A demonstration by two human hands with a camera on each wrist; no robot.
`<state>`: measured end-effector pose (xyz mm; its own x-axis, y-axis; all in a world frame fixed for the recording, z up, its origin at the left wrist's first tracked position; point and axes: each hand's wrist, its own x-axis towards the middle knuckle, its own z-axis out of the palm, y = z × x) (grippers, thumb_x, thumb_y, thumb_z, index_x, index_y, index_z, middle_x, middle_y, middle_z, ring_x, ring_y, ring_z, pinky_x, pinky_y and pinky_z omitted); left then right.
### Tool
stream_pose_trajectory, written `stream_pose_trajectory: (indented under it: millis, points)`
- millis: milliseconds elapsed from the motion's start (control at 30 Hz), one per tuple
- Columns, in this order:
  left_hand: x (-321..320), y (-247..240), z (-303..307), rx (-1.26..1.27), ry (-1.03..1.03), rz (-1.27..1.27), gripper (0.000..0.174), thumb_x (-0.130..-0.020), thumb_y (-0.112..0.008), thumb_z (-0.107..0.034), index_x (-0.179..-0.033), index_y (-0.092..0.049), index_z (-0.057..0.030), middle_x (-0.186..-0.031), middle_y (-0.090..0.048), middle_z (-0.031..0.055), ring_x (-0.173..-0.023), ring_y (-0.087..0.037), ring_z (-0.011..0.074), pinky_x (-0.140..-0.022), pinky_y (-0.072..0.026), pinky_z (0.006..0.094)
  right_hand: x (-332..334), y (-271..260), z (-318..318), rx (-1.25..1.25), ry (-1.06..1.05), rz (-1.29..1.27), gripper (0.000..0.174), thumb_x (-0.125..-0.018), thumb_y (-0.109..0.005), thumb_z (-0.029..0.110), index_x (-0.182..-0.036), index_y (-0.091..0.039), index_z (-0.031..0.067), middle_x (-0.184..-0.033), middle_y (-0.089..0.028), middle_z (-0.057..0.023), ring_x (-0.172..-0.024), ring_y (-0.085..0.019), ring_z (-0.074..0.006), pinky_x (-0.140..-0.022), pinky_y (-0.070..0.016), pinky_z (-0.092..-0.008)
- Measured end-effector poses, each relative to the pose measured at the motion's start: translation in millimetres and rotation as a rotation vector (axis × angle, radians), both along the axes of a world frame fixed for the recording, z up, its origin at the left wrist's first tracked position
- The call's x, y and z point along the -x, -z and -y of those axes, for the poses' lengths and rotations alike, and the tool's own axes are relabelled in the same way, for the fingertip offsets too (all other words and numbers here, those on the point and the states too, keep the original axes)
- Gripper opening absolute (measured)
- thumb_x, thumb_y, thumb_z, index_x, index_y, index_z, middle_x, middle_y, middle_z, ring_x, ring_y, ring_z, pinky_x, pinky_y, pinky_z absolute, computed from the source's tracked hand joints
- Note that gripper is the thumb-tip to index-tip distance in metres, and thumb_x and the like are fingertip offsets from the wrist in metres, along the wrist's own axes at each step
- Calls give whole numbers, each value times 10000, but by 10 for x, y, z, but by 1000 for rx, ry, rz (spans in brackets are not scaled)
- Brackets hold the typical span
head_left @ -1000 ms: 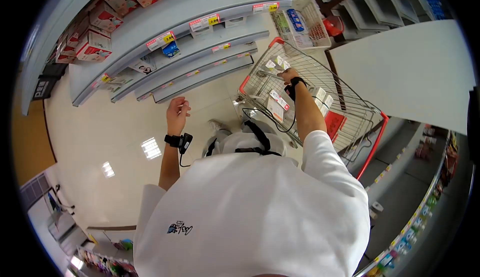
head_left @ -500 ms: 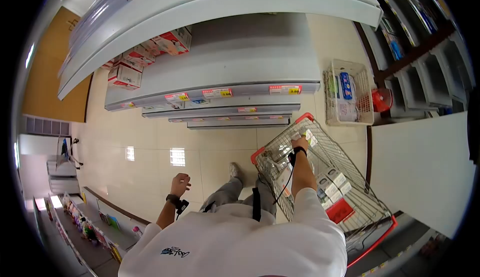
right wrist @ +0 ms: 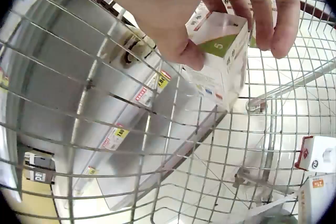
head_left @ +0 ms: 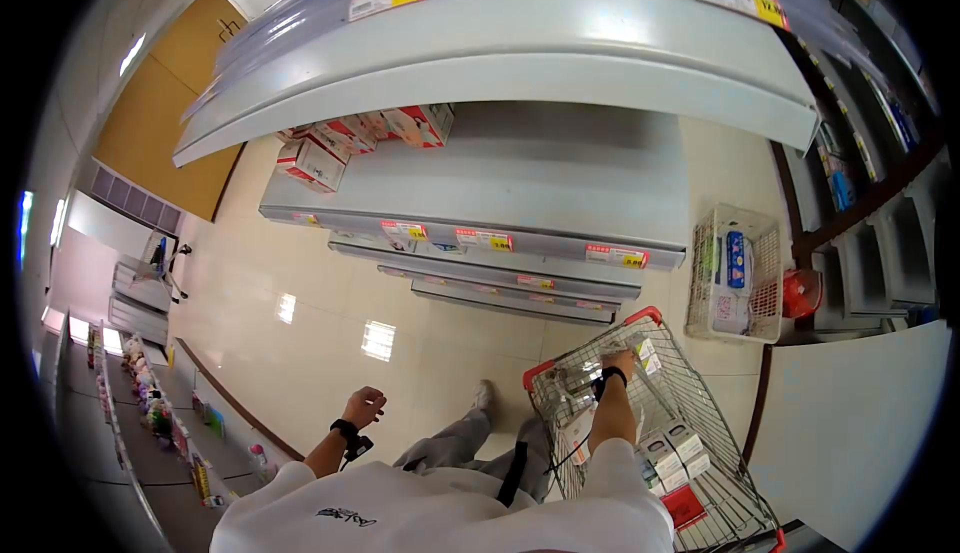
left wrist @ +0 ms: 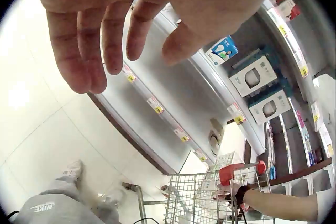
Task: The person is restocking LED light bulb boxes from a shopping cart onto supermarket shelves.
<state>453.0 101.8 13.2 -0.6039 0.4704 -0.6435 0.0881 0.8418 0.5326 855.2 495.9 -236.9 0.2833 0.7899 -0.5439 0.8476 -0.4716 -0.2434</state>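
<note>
In the right wrist view, my right hand (right wrist: 157,14) grips a small white-and-green box (right wrist: 215,45) inside the wire shopping cart (head_left: 640,321), thumb on one face and fingers around the far side. Seen from the head, that hand is at the cart's front end, close to another white-and-green carton (head_left: 649,355). Also in the cart are several white boxes (head_left: 672,453), a red box (head_left: 685,506) and a flat white box with orange marks (head_left: 578,438). My left hand (head_left: 364,407) hangs free over the floor, fingers loosely bent and holding nothing.
A tiered grey shelf (head_left: 540,178) stands ahead, with red-and-white cartons (head_left: 312,165) at its left end. On the floor to the right sits a white plastic basket (head_left: 699,298) with packets in it, beside a red object (head_left: 801,293). Toy-laden shelves (head_left: 130,433) run along the left.
The head view has tilted up and swung, so the shelf and cart sit lower and further right in it. My right hand stays in the cart's front end; my left stays free.
</note>
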Motion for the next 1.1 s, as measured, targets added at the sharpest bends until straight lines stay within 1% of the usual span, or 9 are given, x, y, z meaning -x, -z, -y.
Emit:
stream_pose_trajectory:
  millis: [67,133,367,433,467,533,667,867,1100]
  points:
    - [9,41,-46,-39,34,21,276,-880,-633,-196,-1039,-589,25,-911,-652,119,-717,-673,189,-547,-558,299,-63,-212,13,19,18,-159,634,-657,-789,279,-1152,-519,-10,-1116,-629,-222,-1063,-603,-357,-894,-497,-419]
    - [9,78,-209,-103,54,38,272,-880,-635,-201,-1034,-592,20,-906,-655,115,-715,-673,188,-544,-554,299,-51,-662,51,-93,-12,-122,545,-644,-787,308,-1024,-576,-22,-1026,-658,-232,-1008,-626,-364,-868,-498,-434]
    - [-90,-38,-1046,-473,379,-96,283,-858,-665,-224,-1016,-596,0,-887,-668,115,-757,-671,206,-621,-536,318,-286,-1905,381,-568,-93,-235,523,-692,-728,338,-1035,-623,-44,-921,-669,-233,-862,-655,-357,-771,-506,-411]
    - [-171,-200,-1332,-652,474,-99,298,-842,-684,-225,-1029,-591,-12,-933,-667,114,-783,-664,204,-641,-530,312,-200,-2509,455,-605,-173,-420,449,-739,-681,293,-1019,-634,-55,-850,-668,-213,-787,-664,-286,-727,-506,-357]
    - [-222,-269,-1474,-743,506,-52,307,-834,-694,-222,-1040,-588,-19,-958,-667,112,-793,-659,200,-645,-527,308,-92,-2819,525,-756,-227,-539,398,-768,-666,265,-1002,-639,-55,-754,-651,-171,-649,-619,-279,-599,-468,-375]
    - [-377,-652,-1745,-745,604,41,398,-819,-714,-217,-1135,-553,-36,-1079,-641,110,-849,-648,201,-672,-531,304,200,-3421,652,-802,-211,-734,424,-779,-656,234,-1112,-624,-26,-719,-621,-84,-600,-529,-130,-547,-426,-288]
    - [-743,-1489,-2035,-1047,758,86,645,-753,-782,-210,-1290,-460,-59,-1243,-561,115,-1001,-604,211,-730,-543,303,777,-4413,892,-709,-283,-839,296,-847,-625,203,-1072,-635,12,-580,-519,9,-525,-460,-72,-483,-375,-251]
    - [-755,-2042,-2117,-1277,736,205,633,-713,-805,-144,-1245,-487,-15,-1098,-625,125,-953,-633,198,-756,-541,310,1456,-5107,1132,-774,-339,-874,409,-901,-600,355,-976,-652,-44,-620,-596,-55,-483,-565,-102,-431,-427,-252]
    - [-496,-2079,-2147,-1309,627,446,563,-787,-744,-90,-1259,-459,25,-1058,-630,130,-934,-643,165,-762,-549,279,1714,-5346,1215,-641,-335,-937,467,-922,-576,370,-1098,-599,-62,-763,-651,-87,-546,-638,-130,-427,-431,-223]
